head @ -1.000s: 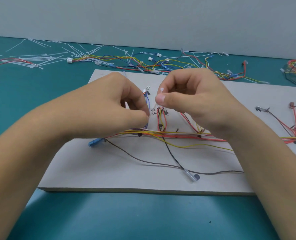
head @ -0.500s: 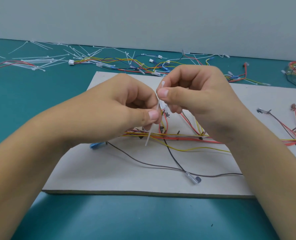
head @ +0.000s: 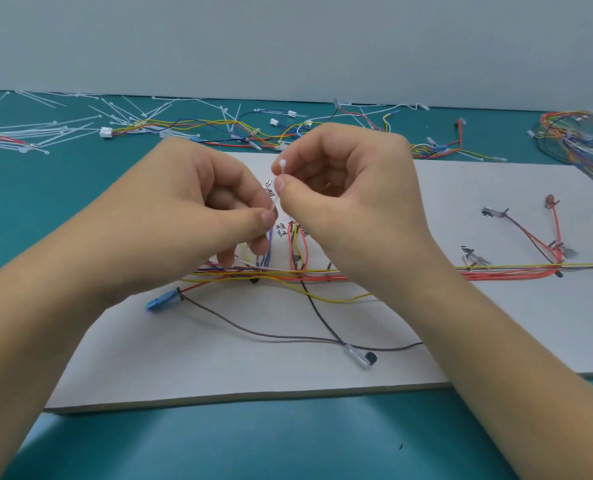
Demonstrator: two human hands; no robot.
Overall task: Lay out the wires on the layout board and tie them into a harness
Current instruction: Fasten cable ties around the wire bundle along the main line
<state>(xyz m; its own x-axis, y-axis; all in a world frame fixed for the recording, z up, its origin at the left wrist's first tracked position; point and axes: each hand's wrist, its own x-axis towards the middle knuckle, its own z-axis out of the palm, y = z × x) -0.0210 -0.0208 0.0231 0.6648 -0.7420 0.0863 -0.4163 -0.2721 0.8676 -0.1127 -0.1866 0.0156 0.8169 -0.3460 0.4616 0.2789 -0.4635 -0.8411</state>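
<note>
Tie: cable tie (head: 276, 201), slanted.
Left grip (head: 191, 216): you pinch its lower end.
Right grip (head: 354, 192): you pinch its top end.

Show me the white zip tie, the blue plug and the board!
white zip tie (head: 282, 164): head view, its square head.
blue plug (head: 158, 302): head view, its middle.
board (head: 219, 368): head view, bare front part.

Wall: plain pale grey wall (head: 288, 39), bare, spans the whole back.
Table: teal tabletop (head: 219, 448), smooth, meets the wall in a straight seam.
Light: soft, even; faint shadow on the teal at front left.
</note>
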